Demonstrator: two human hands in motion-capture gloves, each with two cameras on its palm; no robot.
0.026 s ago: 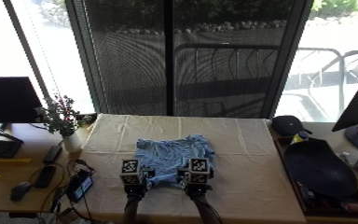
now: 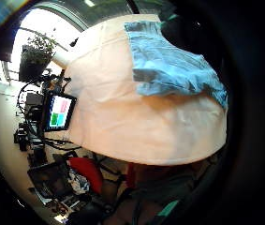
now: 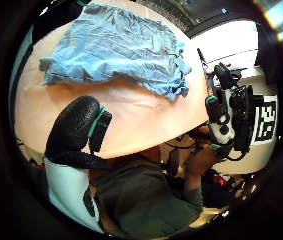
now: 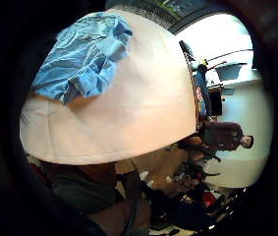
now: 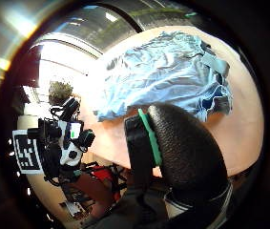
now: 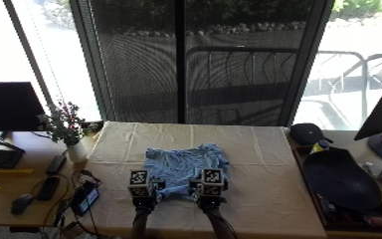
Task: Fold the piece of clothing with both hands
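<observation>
A light blue piece of clothing (image 6: pixel 186 166) is seen in the middle of the outside view, lying rumpled on a table covered by a cream cloth (image 6: pixel 264 149). No neat crease or squared layer can be made out in it; its outline is uneven and its surface wrinkled, so the folding is judged to be at its start, with every fold left to make.

The left hand (image 6: pixel 144 191) and the right hand (image 6: pixel 207 189) are placed at the lower edge of the garment, side by side, the left toward the lower-left corner and the right toward the lower-right. Whether the fingers are curled on the fabric or only poised above it cannot be told, since the hands are hidden from above and no finger is shown on the garment in the palm views. In both thumb-side palm views a thumb is seen held out over bare cream cloth, short of the garment's edge, so no pinch is taken to be made yet.

Open cloth is left on all sides of the garment: a wide strip toward the upper edge of the table, and broad margins at left and right. The nearest clutter is a potted plant (image 6: pixel 65 127) and a small screen (image 6: pixel 85 198) off the table's left edge, and a dark tray (image 6: pixel 340 181) at the right, all well apart from the garment. Room for spreading and turning the fabric is judged ample.
</observation>
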